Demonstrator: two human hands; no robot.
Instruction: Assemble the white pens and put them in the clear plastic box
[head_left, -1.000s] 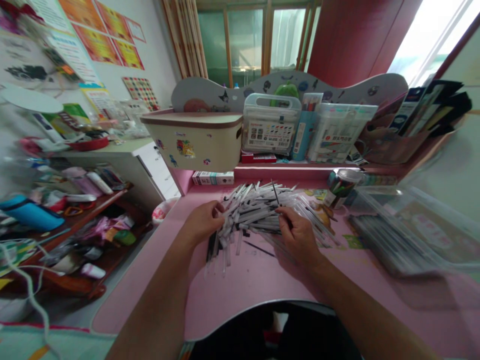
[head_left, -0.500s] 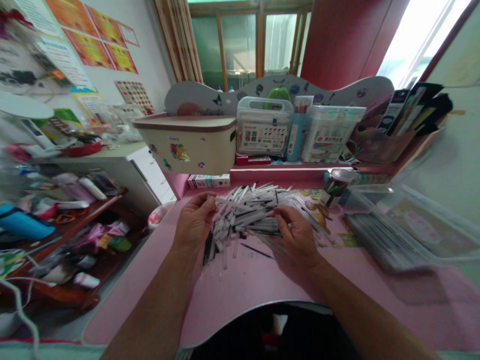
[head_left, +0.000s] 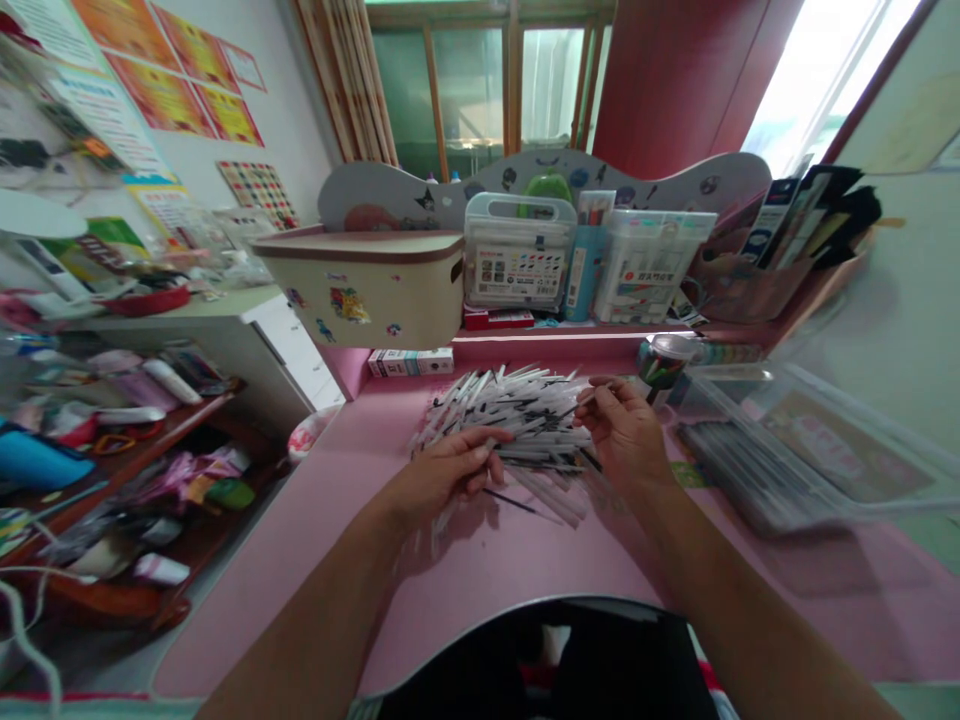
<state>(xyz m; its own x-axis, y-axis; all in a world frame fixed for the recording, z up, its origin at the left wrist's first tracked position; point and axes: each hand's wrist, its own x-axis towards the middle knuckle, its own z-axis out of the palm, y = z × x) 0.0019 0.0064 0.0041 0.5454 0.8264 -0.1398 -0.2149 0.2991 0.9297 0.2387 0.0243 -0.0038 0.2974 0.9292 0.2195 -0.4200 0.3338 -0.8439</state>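
Note:
A heap of white and black pens (head_left: 517, 415) lies on the pink desk (head_left: 480, 560). My left hand (head_left: 442, 475) rests on the heap's near left side, fingers curled round several pens. At the heap's right edge my right hand (head_left: 626, 432) is raised a little, pinching a single thin pen (head_left: 592, 400) between thumb and fingers. One thin black refill (head_left: 514, 502) lies loose on the desk between my hands.
A clear plastic box (head_left: 787, 450) with pens stands at the right. A small round tin (head_left: 660, 360) sits behind my right hand. On the back ledge stand a cream storage bin (head_left: 367, 285) and marker cases (head_left: 517, 255). Cluttered shelves (head_left: 127, 420) lie to the left.
My left hand slid right and nearer along the heap, gathering pens. My right hand lifted away to the right with one pen. The view shifted slightly.

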